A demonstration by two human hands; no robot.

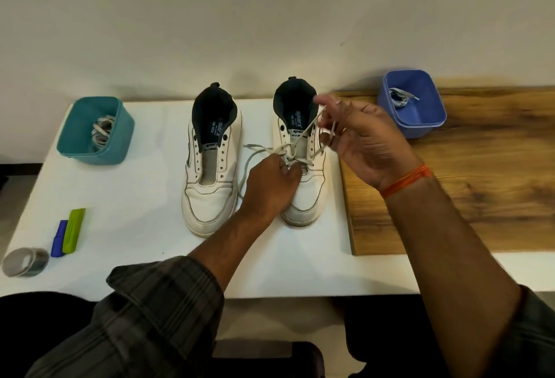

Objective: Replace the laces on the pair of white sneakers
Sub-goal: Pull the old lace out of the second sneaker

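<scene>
Both forearms reach in over the near edge of the desk (144, 185), working the lace on the right-hand sneaker.

Left hand (270, 184) sits on the vamp of the right sneaker (303, 197) with its fingers curled in, pinching the white lace (255, 152) at the lower eyelets, while the right hand (357, 140) is lifted above the shoe's collar, fingers closed on the other end of that lace and holding it taut. Left sneaker (210, 173) stands just beside it with bare eyelets, both toes pointing at the near edge. Teal tub (94, 131) with loose laces sits at the far left corner, and a blue tub (413, 104) with a lace inside is on the wooden board (465, 182) at the right. Near left corner has a tape roll (25, 262), a blue marker (58, 239) and a green one (73, 229).
</scene>
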